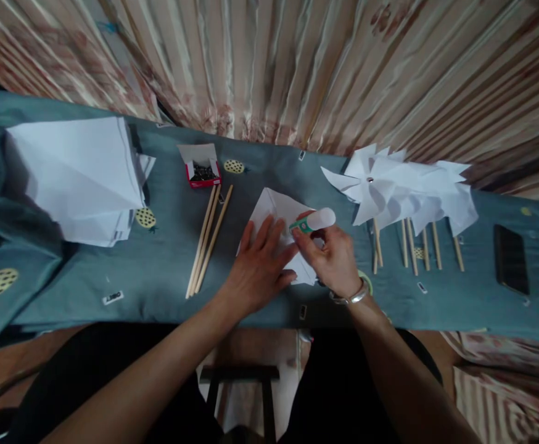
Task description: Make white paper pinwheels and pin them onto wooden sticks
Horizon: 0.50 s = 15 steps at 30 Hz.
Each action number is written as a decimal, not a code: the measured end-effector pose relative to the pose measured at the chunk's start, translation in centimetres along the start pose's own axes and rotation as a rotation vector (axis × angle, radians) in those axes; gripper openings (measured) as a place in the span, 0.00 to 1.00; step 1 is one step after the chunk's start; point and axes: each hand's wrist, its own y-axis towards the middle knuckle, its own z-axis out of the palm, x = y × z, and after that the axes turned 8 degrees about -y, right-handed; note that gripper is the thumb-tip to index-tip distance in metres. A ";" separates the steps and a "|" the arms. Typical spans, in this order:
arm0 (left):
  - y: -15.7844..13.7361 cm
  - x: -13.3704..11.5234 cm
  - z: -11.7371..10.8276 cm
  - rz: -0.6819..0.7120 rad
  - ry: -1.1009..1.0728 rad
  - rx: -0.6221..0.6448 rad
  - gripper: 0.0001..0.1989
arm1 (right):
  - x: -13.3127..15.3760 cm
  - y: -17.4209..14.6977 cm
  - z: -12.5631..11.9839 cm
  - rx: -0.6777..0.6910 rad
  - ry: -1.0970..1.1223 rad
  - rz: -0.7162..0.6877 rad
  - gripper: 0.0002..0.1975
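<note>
We look down on a long table covered in softly creased teal cloth [163, 265] with printed yellow pineapples; a pleated, floral-patterned curtain [251, 61] hangs at twelve o'clock. In the middle, near the cloth's front edge, lies a sheet of smooth white paper [264, 205], creased and angular. Taking that sheet as our clock's centre, three slim, round wooden sticks [213, 239] lie at nine o'clock. At ten we see a small red cardboard box [202, 184], lid up, holding tiny dark pieces [203, 172]. Farther out, between nine and ten, sits a stack of white paper [75, 179]. At two, white paper pinwheels [396, 185] with curved blades overlap on wooden handles; at three, well apart, lies a dark, flat phone [511, 259].

Our left hand [258, 271] is palm down on the sheet, fingers spread, gripping nothing. Our right hand [332, 253], a metal bracelet [358, 293] at its wrist, is closed around a white-and-green glue stick [320, 219], tilted over the sheet.
</note>
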 end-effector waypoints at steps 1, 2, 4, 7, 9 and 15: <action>0.0 0.0 0.0 -0.003 -0.009 0.000 0.28 | 0.1 -0.1 0.1 -0.010 -0.047 -0.030 0.15; 0.0 -0.1 0.0 -0.005 -0.019 0.001 0.27 | 0.1 -0.1 0.2 -0.017 -0.086 -0.054 0.15; 0.0 -0.1 -0.1 -0.010 -0.034 0.004 0.26 | 0.2 -0.1 0.4 -0.021 -0.128 -0.078 0.14; 0.0 -0.1 0.0 -0.010 -0.045 -0.001 0.26 | 0.3 -0.1 0.5 -0.022 -0.134 -0.091 0.14; 0.0 -0.1 0.1 -0.009 -0.052 -0.012 0.26 | 0.3 0.0 0.5 -0.025 -0.128 -0.093 0.14; -0.1 0.0 -0.8 0.061 -0.171 -0.166 0.14 | 0.4 -0.3 -0.1 0.012 0.075 0.050 0.15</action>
